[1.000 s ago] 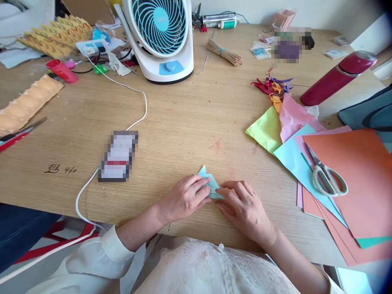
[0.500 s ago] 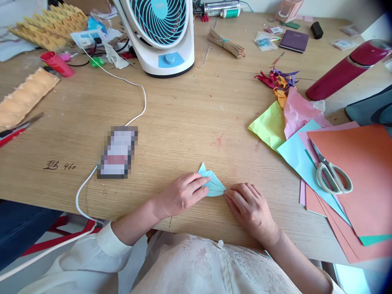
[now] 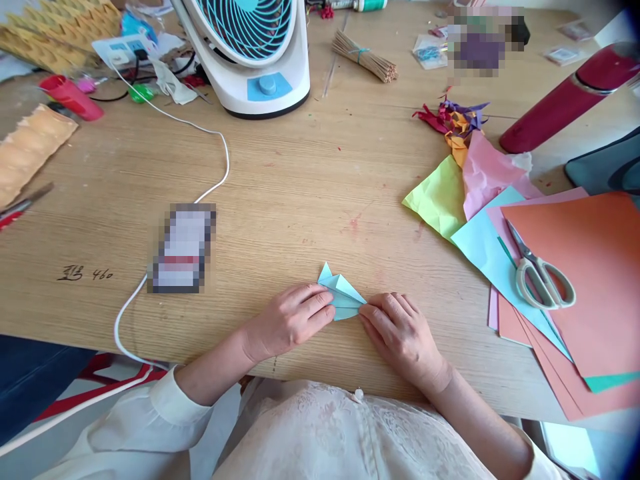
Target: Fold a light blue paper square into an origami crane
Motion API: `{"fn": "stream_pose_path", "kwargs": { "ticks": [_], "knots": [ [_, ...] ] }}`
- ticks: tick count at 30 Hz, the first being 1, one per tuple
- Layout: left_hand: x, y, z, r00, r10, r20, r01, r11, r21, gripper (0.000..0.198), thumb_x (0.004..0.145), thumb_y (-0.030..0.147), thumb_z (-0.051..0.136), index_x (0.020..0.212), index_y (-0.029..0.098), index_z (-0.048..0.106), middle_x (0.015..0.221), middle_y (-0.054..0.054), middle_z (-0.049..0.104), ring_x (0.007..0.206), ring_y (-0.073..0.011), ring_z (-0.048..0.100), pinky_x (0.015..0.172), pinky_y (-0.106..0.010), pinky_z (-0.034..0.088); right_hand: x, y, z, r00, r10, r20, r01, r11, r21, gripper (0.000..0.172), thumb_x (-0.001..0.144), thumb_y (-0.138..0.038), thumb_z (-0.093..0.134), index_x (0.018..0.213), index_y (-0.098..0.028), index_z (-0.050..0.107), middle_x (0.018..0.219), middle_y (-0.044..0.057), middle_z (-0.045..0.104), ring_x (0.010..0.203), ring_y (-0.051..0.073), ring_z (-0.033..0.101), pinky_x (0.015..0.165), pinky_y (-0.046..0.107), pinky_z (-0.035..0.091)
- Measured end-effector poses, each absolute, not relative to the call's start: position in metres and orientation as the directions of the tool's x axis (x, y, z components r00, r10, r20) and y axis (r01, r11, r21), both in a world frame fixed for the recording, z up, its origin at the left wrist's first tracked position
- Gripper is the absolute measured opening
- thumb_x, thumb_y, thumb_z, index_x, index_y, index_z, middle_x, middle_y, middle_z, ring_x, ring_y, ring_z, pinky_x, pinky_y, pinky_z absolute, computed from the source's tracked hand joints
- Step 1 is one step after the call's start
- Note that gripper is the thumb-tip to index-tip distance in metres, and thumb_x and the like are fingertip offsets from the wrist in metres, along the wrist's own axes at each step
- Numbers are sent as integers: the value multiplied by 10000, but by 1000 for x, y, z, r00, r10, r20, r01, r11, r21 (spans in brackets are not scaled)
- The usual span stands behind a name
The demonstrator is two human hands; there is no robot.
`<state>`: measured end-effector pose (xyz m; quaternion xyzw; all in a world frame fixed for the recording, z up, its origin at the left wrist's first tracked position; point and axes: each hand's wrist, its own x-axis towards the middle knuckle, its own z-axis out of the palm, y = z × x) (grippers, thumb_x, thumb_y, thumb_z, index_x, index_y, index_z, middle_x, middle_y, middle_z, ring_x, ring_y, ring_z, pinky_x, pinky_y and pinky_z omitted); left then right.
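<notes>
Right hand [image 3: 400, 333] slid to tip of fold [image 3: 345, 298], fingertips pressing, left hand [image 3: 287, 321] flat on it, neither gripping, on cluttered wooden worktop [image 3: 310, 187] near scissors [image 3: 539, 279].

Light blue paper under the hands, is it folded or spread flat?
Folded: the light blue paper is a small pointed shape with layered flaps, pressed down by the left hand, the right hand at its tip.

Right hand [image 3: 400, 333] slid off folded paper [image 3: 344, 298] to its right tip, uncovering more.

Pale blue folded paper [image 3: 345, 301], wood-grain table [image 3: 310, 180]
</notes>
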<state>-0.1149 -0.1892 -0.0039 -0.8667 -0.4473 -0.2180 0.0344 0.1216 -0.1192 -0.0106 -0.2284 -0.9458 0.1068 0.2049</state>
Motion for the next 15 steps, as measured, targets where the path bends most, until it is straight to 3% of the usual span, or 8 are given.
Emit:
{"fn": "stream_pose_path", "kwargs": {
  "ticks": [9, 15],
  "knots": [
    [-109, -191, -4, 481, 818, 315, 821, -546, 165, 131, 954, 121, 547, 881, 151, 652, 898, -49, 668, 852, -183, 595, 757, -327, 552, 123, -119, -12, -829, 460, 317, 344, 868, -358, 203, 938, -68, 572, 1134, -111, 603, 960, 108, 649, 793, 201, 543, 703, 355, 456],
    [-100, -192, -5, 442, 843, 307, 827, -515, 225, 141, 964, 119, 533, 873, 137, 639, 911, -54, 658, 897, -190, 584, 803, -325, 540, 120, -115, -8, -820, 484, 305, 338, 841, -424, 184, 953, -133, 586, 1133, -127, 624, 976, 107, 652, 821, 198, 569, 724, 358, 471]
  ]
}}
